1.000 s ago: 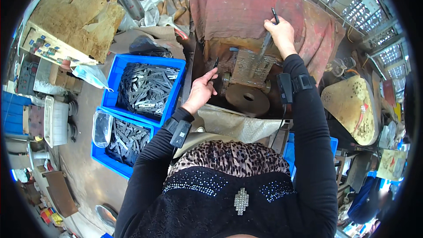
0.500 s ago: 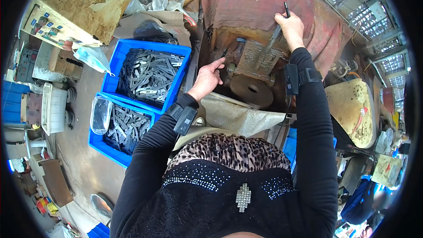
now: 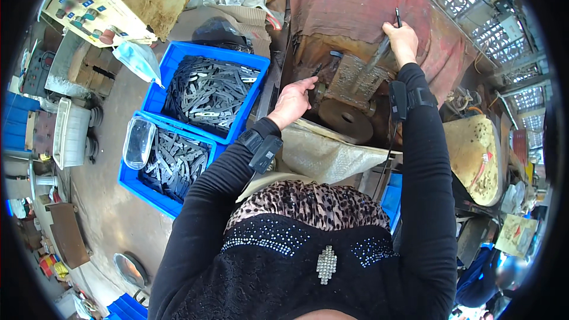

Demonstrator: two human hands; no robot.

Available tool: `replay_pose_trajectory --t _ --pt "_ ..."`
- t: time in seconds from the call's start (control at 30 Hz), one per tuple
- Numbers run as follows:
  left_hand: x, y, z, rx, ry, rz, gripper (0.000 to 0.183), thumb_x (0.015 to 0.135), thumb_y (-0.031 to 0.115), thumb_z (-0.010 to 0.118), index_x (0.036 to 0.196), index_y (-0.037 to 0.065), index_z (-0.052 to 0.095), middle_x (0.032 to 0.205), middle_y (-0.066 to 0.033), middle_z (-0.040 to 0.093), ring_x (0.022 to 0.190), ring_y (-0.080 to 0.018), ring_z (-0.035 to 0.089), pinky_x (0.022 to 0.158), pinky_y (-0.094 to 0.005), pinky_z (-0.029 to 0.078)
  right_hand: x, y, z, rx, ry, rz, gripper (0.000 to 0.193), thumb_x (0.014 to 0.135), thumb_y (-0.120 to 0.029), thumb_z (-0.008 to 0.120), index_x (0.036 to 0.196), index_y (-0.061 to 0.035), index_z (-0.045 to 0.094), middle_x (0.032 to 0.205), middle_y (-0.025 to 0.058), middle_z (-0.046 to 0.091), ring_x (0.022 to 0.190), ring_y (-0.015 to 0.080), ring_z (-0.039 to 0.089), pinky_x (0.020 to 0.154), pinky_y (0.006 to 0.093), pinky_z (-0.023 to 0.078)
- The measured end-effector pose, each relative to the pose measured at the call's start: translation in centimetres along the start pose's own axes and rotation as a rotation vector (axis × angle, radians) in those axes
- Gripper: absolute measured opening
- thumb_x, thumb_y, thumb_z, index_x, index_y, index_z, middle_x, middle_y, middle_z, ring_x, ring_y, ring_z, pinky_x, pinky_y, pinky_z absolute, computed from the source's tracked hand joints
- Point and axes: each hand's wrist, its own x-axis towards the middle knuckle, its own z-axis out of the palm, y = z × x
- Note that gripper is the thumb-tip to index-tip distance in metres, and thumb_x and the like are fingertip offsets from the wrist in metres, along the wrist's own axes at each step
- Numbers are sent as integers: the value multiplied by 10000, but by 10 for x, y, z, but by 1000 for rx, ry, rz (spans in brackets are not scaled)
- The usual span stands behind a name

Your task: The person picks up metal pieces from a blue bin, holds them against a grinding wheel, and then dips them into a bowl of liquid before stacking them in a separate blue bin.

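My left hand (image 3: 293, 104) is closed, with a thin dark metal strip (image 3: 317, 70) sticking out past its fingertips. It is at the left side of a rusty, wet-looking machine block (image 3: 354, 83), above a round brown wheel with a centre hole (image 3: 345, 120). My right hand (image 3: 403, 42) is closed around the upper end of a metal lever (image 3: 379, 52) that slants up from the block. A slim black tip (image 3: 398, 16) projects above that fist; whether it belongs to the lever, I cannot tell. The palms and gripped parts are hidden.
Two blue bins (image 3: 155, 92) at left hold many dark metal strips; a clear plastic tub (image 3: 139, 143) rests on the nearer one. Behind them stands a control box with knobs (image 3: 89, 9). A reddish cloth (image 3: 338, 0) hangs behind the machine; a pale sheet (image 3: 320, 155) covers its front edge.
The whole view has shifted, so the bins, machine and hands appear a little further right. Both hands keep nearly the same grip and place at the machine.
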Motion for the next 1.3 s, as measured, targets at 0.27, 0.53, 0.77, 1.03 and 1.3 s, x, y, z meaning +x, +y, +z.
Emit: replay_pose_trajectory --t 0.27,0.53,0.77,1.03,1.3 --pt "3 -10 0 81 44 137 566 778 -148 397 1276 21 605 1095 -158 656 561 -144 575 581 -277 512 -33 -2 -16 81 35 -64 406 781 -417 703 935 -45 651 872 153 693 872 292 653 801 400 485" --pt "28 5 0 112 -65 158 421 784 -55 511 1175 12 652 1042 -197 670 878 -335 668 762 -401 548 -194 29 -50 325 22 -313 271 795 -196 786 806 -37 567 652 9 547 615 63 466 547 264 420" --pt "64 -10 14 787 -230 581 267 851 92 592 1101 30 666 972 -192 663 832 -347 651 748 -421 532 -306 60 -49 159 -54 -422 281 725 -181 812 823 -72 573 672 79 618 596 246 633 543 341 488" --pt "81 -49 27 969 -485 752 116 815 156 613 747 64 634 734 -156 634 743 -351 631 666 -412 520 -340 76 -41 66 -204 -463 347 697 -212 836 882 -86 569 732 77 639 620 286 641 573 370 504" --pt "87 -84 33 741 -530 550 240 875 220 580 715 48 630 691 -159 622 706 -326 651 623 -410 516 -313 89 -69 434 -566 -54 282 837 -248 740 999 -85 576 755 72 612 679 199 629 604 339 495"
